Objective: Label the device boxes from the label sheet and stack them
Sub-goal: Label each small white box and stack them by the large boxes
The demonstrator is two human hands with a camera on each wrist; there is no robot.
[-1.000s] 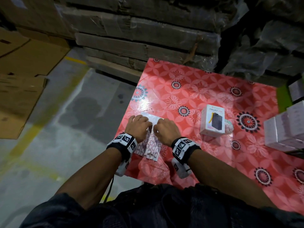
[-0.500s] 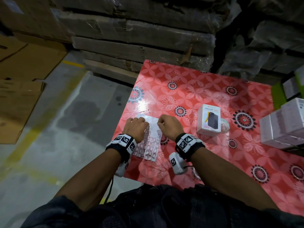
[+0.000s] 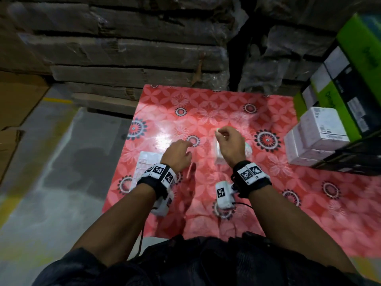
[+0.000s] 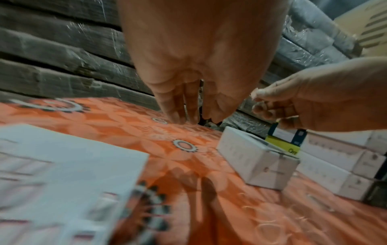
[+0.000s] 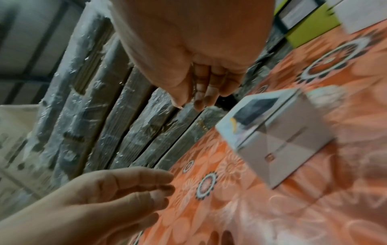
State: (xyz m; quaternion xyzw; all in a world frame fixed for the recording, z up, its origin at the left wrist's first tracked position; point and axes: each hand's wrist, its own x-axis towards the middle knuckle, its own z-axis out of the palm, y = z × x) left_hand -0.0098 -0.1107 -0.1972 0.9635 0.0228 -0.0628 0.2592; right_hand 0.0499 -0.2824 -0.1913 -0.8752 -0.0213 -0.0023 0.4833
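One label sheet (image 3: 146, 163) lies on the one red floral table (image 3: 226, 104) — beside one lone device box (image 4: 256, 159). At the right edge three white boxes (image 3: 318, 139) are stacked — counted from the head view.

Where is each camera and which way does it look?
Head: on the person's head, looking down at the red flowered tablecloth, both forearms and hands.
Left wrist: looks along the left hand to the white paper label sheet; right hand pinches a small white label.
Right wrist: looks along the right hand at the white cardboard device box; the left hand shows below.
Both wrist views share that box and the tablecloth.
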